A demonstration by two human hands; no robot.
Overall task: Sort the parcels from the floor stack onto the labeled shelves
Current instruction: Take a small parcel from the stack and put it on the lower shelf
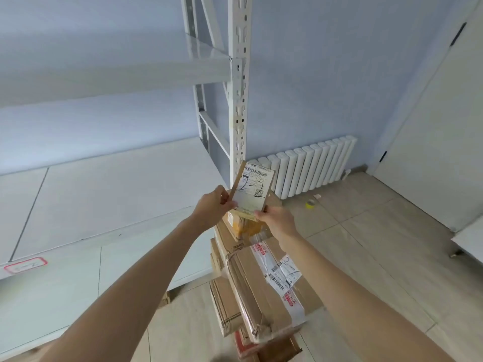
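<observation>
Both hands hold a small flat cardboard parcel (253, 188) tilted up above the floor stack; its white label carries a handwritten "2-2". My left hand (213, 205) grips its left edge and my right hand (277, 220) grips its lower right corner. Below them stands the floor stack (261, 283) of brown cardboard parcels; a large box in it shows a label marked "2-1". A white metal shelf unit (239, 105) fills the left side, with a wide lower shelf (104, 194) and an upper shelf (117, 77). A red-bordered shelf label (25, 265) sits on the lower shelf's front edge.
A white radiator (311, 165) stands against the blue wall behind the stack. A roll of yellow tape (310, 204) lies on the tiled floor near it. A white door (444, 126) is at the right, and a white furniture corner (467, 244) juts in below it.
</observation>
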